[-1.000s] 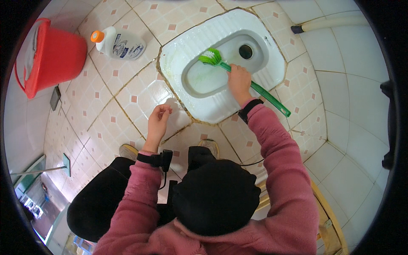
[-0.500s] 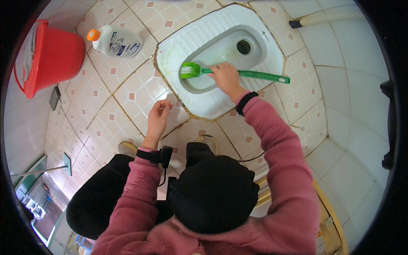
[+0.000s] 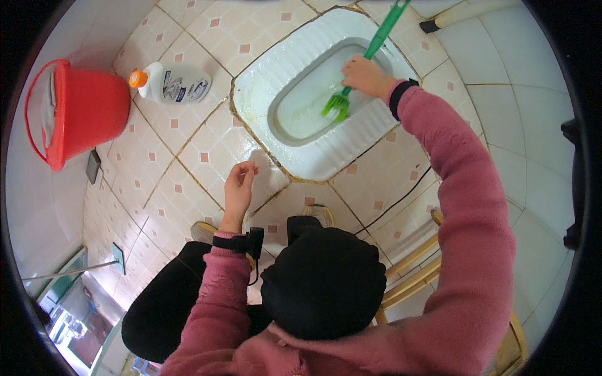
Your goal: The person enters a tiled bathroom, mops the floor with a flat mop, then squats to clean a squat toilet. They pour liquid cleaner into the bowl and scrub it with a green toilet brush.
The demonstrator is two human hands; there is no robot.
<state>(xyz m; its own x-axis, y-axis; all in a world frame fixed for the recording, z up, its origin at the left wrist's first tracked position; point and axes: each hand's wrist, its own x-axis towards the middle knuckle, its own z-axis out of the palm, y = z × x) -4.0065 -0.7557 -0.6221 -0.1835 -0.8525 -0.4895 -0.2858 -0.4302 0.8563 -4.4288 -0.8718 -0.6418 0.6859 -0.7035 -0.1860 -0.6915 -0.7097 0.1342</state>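
Note:
My right hand (image 3: pixel 369 76) is wrapped round the handle of a green toilet brush (image 3: pixel 384 31). The handle slants up past the far edge of a white squat toilet (image 3: pixel 251 88). Down in the basin, the brush's green and white bristles (image 3: pixel 337 108) touch the wet surface near its near side. My right hand covers the drain hole. Over the tiles in front of the toilet's near left corner hovers my left hand (image 3: pixel 239 188), its fingers curled in with nothing visible in them. A black band circles each wrist.
A white bottle with an orange cap (image 3: pixel 179 84) lies left of the toilet. Farther left is a red bucket (image 3: pixel 94 113) with a grey cloth over it. A pale pipe (image 3: pixel 470 14) runs along the right wall. A wooden chair (image 3: pixel 414 276) stands near my right arm.
My right hand has moved the brush right and away from me, and the brush has swung from lying nearly level to a steep slant. The left hand stays about where it was.

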